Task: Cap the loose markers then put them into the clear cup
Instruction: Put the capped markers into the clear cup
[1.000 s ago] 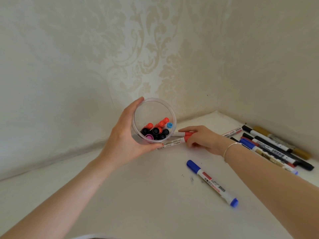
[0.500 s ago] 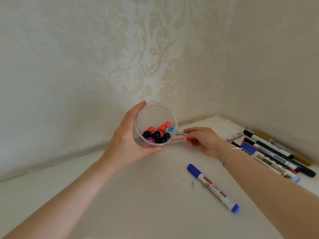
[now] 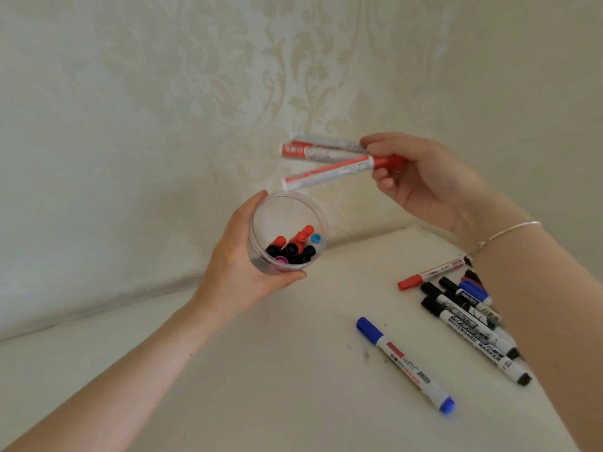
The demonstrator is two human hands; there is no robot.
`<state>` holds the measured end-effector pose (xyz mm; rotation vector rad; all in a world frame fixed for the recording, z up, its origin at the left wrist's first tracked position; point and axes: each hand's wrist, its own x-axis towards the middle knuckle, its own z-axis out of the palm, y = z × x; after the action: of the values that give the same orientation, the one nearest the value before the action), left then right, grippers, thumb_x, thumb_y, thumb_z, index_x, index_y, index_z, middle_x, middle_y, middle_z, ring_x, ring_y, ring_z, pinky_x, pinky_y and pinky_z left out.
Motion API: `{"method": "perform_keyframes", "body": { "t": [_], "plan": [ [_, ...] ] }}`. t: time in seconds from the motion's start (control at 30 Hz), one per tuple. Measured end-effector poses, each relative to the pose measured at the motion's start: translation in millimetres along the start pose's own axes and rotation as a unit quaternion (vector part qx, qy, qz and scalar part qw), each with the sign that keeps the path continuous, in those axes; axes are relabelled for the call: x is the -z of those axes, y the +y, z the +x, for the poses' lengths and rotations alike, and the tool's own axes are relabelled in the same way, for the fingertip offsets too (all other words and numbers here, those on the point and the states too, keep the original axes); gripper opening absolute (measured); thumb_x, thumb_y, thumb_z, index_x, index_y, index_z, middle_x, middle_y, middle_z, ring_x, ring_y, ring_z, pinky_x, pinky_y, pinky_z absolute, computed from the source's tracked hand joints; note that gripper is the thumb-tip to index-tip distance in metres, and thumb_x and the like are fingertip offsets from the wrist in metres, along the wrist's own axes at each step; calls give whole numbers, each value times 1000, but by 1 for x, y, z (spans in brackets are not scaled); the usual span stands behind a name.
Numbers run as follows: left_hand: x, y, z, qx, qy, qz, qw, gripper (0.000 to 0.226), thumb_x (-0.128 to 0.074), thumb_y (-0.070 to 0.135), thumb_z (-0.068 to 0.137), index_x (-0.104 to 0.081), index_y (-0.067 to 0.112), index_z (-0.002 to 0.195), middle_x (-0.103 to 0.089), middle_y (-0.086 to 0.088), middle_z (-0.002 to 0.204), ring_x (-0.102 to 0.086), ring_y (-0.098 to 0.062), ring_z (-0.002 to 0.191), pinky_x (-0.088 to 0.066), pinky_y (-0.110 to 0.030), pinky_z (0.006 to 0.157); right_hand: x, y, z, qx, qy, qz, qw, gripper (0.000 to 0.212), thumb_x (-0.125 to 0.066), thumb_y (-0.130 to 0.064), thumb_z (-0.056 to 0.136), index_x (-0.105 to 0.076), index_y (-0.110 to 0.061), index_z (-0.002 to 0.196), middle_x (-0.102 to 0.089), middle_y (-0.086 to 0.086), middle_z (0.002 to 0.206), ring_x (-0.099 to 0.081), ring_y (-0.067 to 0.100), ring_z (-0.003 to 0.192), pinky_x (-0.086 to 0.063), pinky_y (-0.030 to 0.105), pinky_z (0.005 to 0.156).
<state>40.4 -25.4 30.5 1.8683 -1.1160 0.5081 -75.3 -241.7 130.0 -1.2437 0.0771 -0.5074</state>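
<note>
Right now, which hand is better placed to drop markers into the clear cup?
The right hand. It holds the red markers in the air just above the clear cup, their ends pointing toward its open mouth. The left hand grips the cup, so it is busy.

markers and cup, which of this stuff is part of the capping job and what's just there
Part of the job:
- clear cup, held by the left hand, capped markers already inside
- red markers gripped by the right hand
- blue marker lying alone
- pile of markers on the table

Just there:
- bracelet on the right wrist
- patterned wallpaper
</note>
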Motion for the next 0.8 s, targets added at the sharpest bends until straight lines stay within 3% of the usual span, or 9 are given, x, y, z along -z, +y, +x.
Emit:
{"method": "perform_keyframes", "body": {
  "t": [0.17, 0.3, 0.53, 0.8],
  "plan": [
    [-1, 0, 1, 6, 8, 5, 1000, 112, -95, 22, 47, -35, 14, 142, -42, 10, 140, -32, 22, 123, -24, 0, 100, 6, 5, -6, -140, -87, -82, 983, 13, -65, -8, 69, -66, -3, 80, -58, 4, 62, -47, 5, 43, -42, 12, 38],
    [-3, 1, 1, 4, 2, 8, 1000, 113, -95, 22, 47, -35, 13, 143, -41, 12, 138, -30, 27, 119, -24, 4, 95, 3, 15, -2, -182, -82, -83, 976, 7, -64, -6, 81, -67, -1, 86, -66, 11, 71, -53, 6, 44, -50, 13, 44],
    [-3, 0, -1, 8, 1, 6, 1000, 113, -95, 22, 48, -36, 13, 143, -41, 13, 139, -31, 27, 119, -24, 4, 94, -6, 13, 3, -168, -36, -14, 985, 15, -66, -3, 83, -65, 2, 97, -67, 15, 82, -64, 14, 64, -54, 15, 51],
    [-6, 3, 1, 10, -10, -8, 1000, 113, -95, 23, 47, -35, 15, 142, -41, 20, 134, -36, 24, 118, -28, 2, 94, -30, 26, -3, -86, -48, -141, 985, 20, -70, 1, 79, -67, 3, 99, -68, 18, 82, -67, 19, 65, -60, 27, 66]
  ]
}}
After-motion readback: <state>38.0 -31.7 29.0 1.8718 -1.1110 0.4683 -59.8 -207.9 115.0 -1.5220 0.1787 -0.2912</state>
